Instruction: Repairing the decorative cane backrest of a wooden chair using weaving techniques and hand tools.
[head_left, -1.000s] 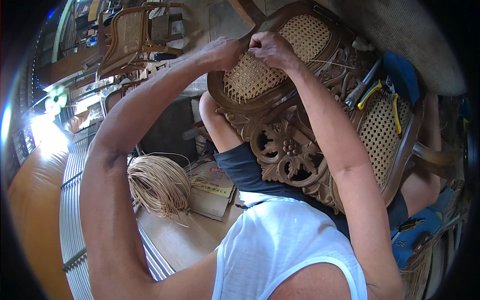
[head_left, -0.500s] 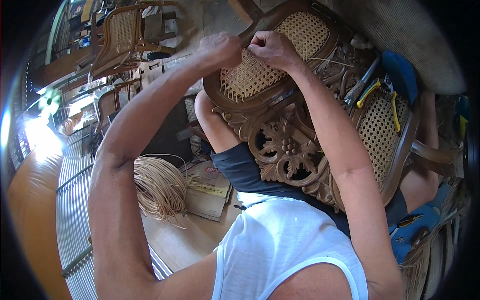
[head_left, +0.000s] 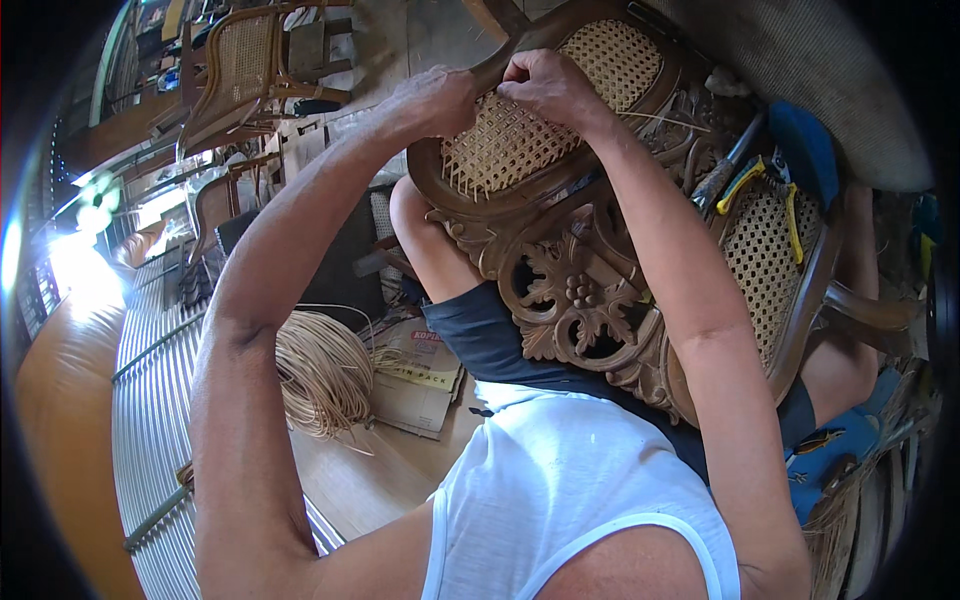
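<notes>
Across my lap lies a carved wooden chair frame (head_left: 577, 290) with woven cane panels. My left hand (head_left: 440, 100) is closed at the far left edge of the upper cane panel (head_left: 510, 150), its fingertips mostly hidden. Just right of it, my right hand (head_left: 552, 90) is pinched over the same panel near the wooden rim. Whatever sits between either hand's fingers is too small to make out. Loose cane ends stick out along the panel's near edge. A pale cane strand (head_left: 668, 121) reaches out to the right from beside my right wrist.
Yellow-handled pliers (head_left: 740, 188) rest by the second cane panel (head_left: 765, 260), near a blue object (head_left: 802, 150). On the left are a coil of cane (head_left: 325, 375), flattened cardboard (head_left: 415, 405) and a ribbed metal sheet (head_left: 150, 400). A cane-backed chair (head_left: 243, 65) stands at the far left.
My right hand has shifted slightly up and away from my left. My left forearm has moved a little to the right. Both hands stay over the upper cane panel.
</notes>
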